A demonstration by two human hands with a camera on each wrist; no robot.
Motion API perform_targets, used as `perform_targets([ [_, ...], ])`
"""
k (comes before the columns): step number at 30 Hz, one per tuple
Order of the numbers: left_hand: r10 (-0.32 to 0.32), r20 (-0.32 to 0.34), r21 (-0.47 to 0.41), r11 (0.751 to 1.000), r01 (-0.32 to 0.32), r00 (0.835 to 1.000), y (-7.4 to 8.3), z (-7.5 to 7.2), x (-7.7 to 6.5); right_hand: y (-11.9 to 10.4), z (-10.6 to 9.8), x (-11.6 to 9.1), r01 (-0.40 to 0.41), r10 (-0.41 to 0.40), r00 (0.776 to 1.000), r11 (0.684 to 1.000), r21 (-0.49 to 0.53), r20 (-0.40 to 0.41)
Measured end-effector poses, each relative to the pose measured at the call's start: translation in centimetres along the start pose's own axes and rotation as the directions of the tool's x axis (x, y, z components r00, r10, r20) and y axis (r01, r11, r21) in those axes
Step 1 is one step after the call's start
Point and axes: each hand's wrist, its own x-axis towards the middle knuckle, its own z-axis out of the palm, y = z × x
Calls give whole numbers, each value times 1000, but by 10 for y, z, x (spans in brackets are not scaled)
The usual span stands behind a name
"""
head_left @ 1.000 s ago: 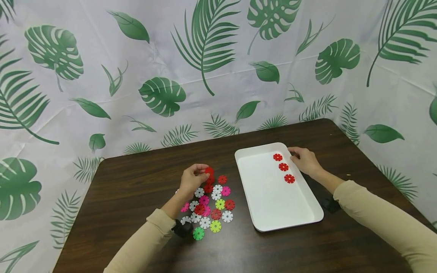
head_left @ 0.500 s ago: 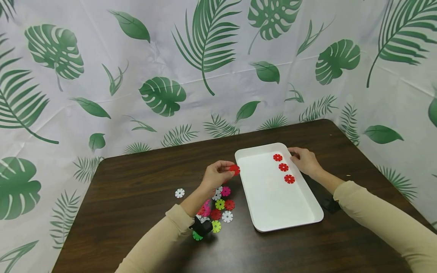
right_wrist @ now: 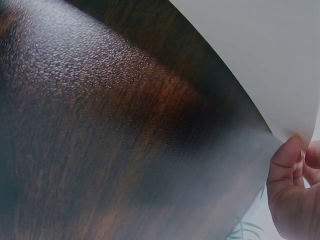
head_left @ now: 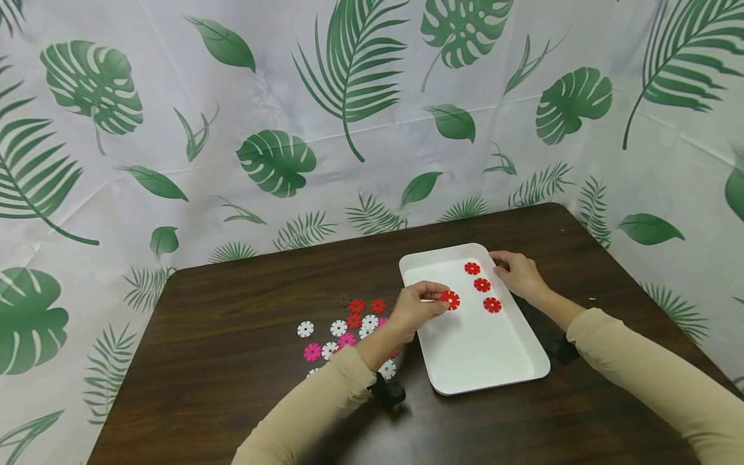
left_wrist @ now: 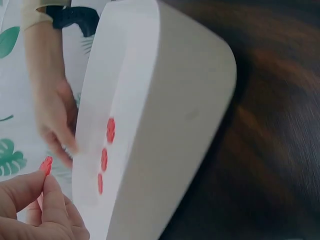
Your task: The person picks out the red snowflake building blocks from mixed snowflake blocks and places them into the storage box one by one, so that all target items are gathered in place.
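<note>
My left hand [head_left: 414, 311] pinches a red notched plastic disc [head_left: 451, 299] between thumb and fingers, held over the left half of the white tray [head_left: 476, 355]. In the left wrist view the same red disc [left_wrist: 47, 165] stands edge-on at the fingertips. Along the tray's right side lie three red discs in a row, among them a middle red disc [head_left: 482, 285]. My right hand [head_left: 519, 276] holds the tray's right rim near the far corner. The right wrist view has its thumb [right_wrist: 286, 162] against the tray wall.
On the dark wooden table [head_left: 232, 336], left of the tray, several loose discs are scattered, such as a white disc [head_left: 305, 329] and a pink disc [head_left: 312, 352]. My left forearm covers part of them. A leaf-patterned curtain [head_left: 372, 97] stands behind the table.
My left hand has carried the red disc rightward from the loose discs, past the tray's left rim to above its floor. The right hand and tray have stayed in place.
</note>
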Motion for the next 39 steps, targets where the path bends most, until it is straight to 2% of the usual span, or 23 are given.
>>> perform_targets([
  [4, -37, 14, 7, 999, 37, 999, -6, 16, 3, 2, 1, 0, 4, -4, 1000, 1000, -3, -8],
  [11, -86, -15, -26, 996, 86, 996, -16, 39, 5, 2, 3, 1, 4, -4, 1000, 1000, 3, -11],
  [21, -129, -65, -9, 992, 128, 990, -17, 68, 6, 2, 2, -1, 13, -13, 1000, 1000, -2, -20],
  [29, -169, -96, -11, 986, 169, 981, -16, 81, 11, 2, 2, 3, 17, -18, 1000, 1000, -17, -25],
  [39, -171, -129, 29, 984, 176, 977, -21, 96, 18, 0, 1, 3, 14, -15, 999, 1000, -21, -29],
])
